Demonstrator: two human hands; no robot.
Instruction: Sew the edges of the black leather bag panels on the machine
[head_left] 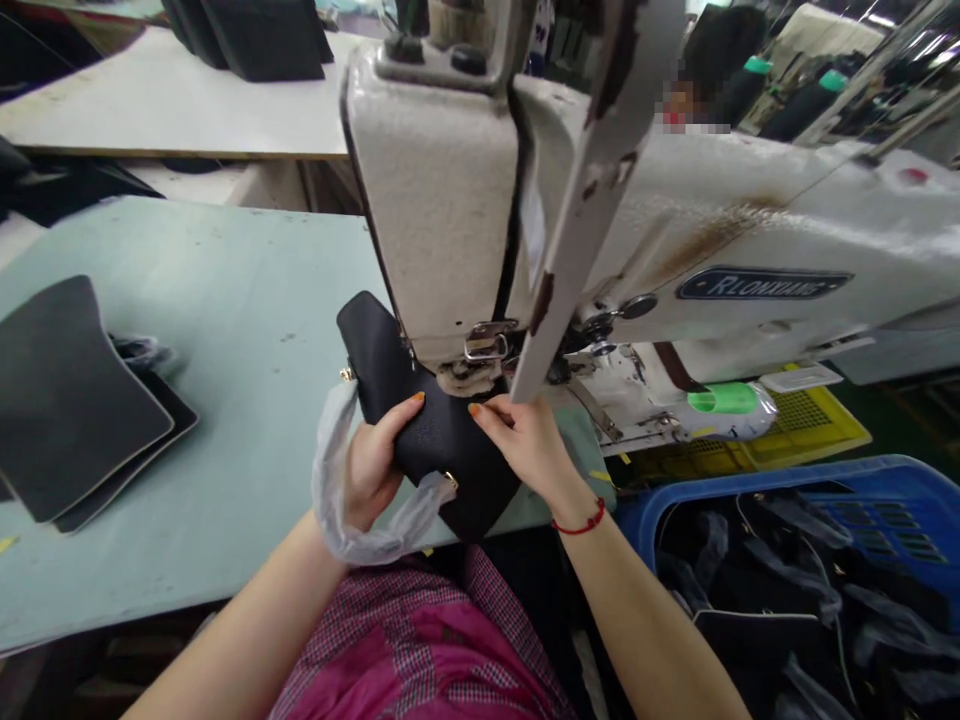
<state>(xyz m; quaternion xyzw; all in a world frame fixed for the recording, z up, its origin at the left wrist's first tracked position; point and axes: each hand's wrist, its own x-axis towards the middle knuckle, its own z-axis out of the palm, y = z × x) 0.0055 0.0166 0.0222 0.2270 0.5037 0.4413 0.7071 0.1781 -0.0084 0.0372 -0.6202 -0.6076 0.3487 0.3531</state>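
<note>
A black bag piece point(431, 430) lies tilted under the head of a white sewing machine point(435, 200). Its handle point(330, 480), wrapped in clear plastic and fixed by gold-coloured rings, loops over my left wrist. With the thumb on top and fingers beneath, my left hand point(375, 460) grips the piece's near left side. My right hand point(525, 440) pinches the piece at its right side, close below the machine head; a red cord bracelet circles that wrist. The needle area is mostly hidden behind the machine head.
Black panels point(82, 400) with pale edges lie on the green table point(247, 290) at left. A blue basket point(645, 510) of black bag pieces stands at lower right, beside a yellow crate point(817, 430). More black pieces point(262, 40) stand on the white table point(165, 100) behind.
</note>
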